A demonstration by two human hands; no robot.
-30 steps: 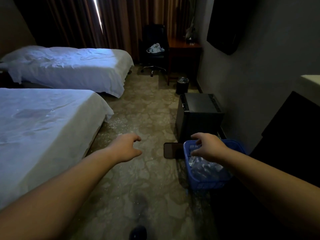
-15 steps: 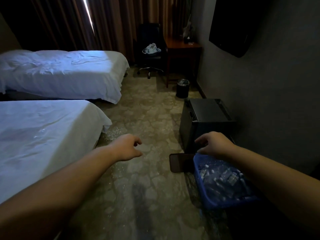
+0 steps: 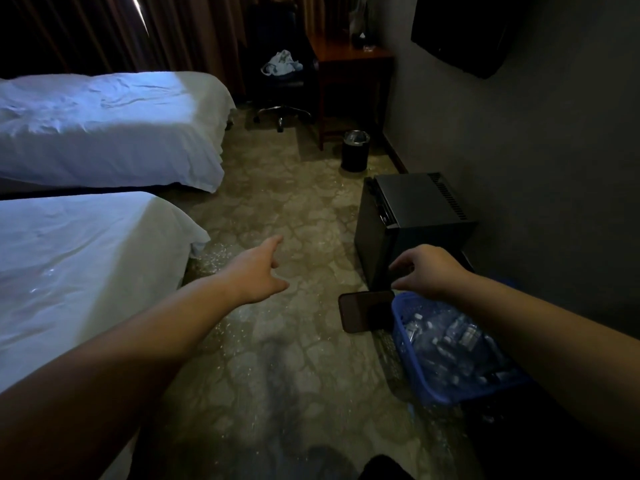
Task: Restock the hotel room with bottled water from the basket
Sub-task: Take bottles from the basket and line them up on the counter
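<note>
A blue plastic basket (image 3: pixel 424 382) stands on the carpet at the lower right, filled with several clear water bottles (image 3: pixel 450 341) lying on their sides. My right hand (image 3: pixel 429 271) hovers just over the basket's far rim, fingers curled apart and holding nothing. It is in front of a black mini fridge (image 3: pixel 412 202) with its door closed. My left hand (image 3: pixel 256 271) stretches out over the carpet, well left of the basket, with the fingers spread and empty. The room is dim.
A dark phone (image 3: pixel 363 311) lies on the floor against the basket's left side. Two white beds (image 3: pixel 86 271) (image 3: pixel 104 126) fill the left. A black bin (image 3: pixel 355 150), a wooden desk (image 3: pixel 349 57) and an office chair (image 3: pixel 284 81) stand at the far end.
My right hand has come off the basket's rim and now hovers above its far edge. My left hand's fingers have spread out. The view has shifted, so the basket sits lower and further right.
</note>
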